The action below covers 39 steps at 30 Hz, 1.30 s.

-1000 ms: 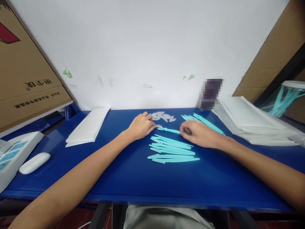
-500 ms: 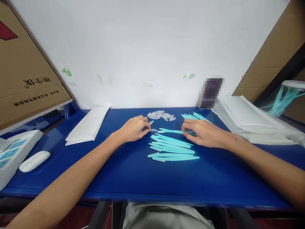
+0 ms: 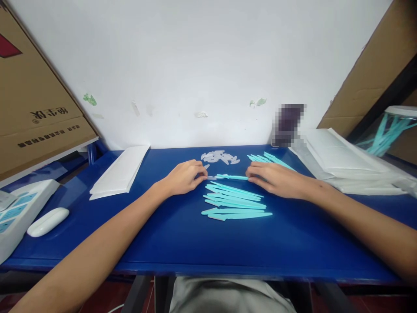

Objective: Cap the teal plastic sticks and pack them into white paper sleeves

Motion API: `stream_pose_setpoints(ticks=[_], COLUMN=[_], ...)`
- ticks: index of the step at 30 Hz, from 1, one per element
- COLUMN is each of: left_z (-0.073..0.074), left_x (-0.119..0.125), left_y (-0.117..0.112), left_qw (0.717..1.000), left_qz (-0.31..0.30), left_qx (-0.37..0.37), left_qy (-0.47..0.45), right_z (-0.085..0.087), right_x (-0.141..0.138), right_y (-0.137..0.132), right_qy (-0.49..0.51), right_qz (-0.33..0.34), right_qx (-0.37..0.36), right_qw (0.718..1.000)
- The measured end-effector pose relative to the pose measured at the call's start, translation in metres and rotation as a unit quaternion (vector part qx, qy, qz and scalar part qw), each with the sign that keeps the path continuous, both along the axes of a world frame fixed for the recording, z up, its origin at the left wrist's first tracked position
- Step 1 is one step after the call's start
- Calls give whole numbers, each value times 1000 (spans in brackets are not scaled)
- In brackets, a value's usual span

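My left hand [image 3: 186,177] pinches a small clear blade cap [image 3: 211,178] close to the tabletop. From the other side, my right hand [image 3: 276,179] grips the tail of a turquoise eyebrow razor [image 3: 233,177]. The razor's blade end points left and meets the cap; whether it is inside cannot be made out. Just behind lies a heap of loose clear caps [image 3: 219,157], with one stray cap [image 3: 206,166] beside my left fingers. In front of my hands, several turquoise razors [image 3: 236,202] lie side by side. More razors [image 3: 276,160] are behind my right hand, partly covered by it.
A blue table [image 3: 195,248] stands against a white wall. White folded sheets [image 3: 119,171] lie on the left, near a white mouse-shaped object [image 3: 48,221] and a white device with blue keys [image 3: 19,208]. Stacked white packets [image 3: 345,161] and a clear tub of razors [image 3: 384,130] are at right.
The razor in my right hand has levelled out and its blade end has come up to the cap in my left fingers. My left hand has hardly moved.
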<state>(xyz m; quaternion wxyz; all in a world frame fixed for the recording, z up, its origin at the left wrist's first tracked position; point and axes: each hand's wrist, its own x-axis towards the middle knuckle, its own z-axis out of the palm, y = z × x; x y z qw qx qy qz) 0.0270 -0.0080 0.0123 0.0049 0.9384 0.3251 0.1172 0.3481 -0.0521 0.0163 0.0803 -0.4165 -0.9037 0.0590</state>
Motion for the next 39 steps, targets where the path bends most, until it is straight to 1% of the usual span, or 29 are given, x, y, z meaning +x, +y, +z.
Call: stream_pose_setpoints(ticks=[4,8,17,22,31,34,39], left_z=[1,0,-4,-4,-5,-5,-6], left_x=[1,2,3,4,3,7,18], left_y=[-2,-2,0,0,1,0,0], left_qw=[1000,1000,1000,1000,1000,1000,999], left_qz=[7,6,5,8,1,-2,-32], left_qx=[1,-4,-5,-7,-1,-5,-15], left_qy=[-2,-3,-12,-12,-15,-24,-39], right_z=[-2,-3,2,4,1,0,-2], right_x=[3,3,3,4,7,2,-18], right_y=[2,3,1,1,2,1,-5], right_qy=[12,15,-19,-23,-20,-21,-18], right_qz=[11,9,1,0,0,1,-13], right_qx=[7,20,25,30,36,49,91], right_qw=[1000,1000,999,999,999,999,996])
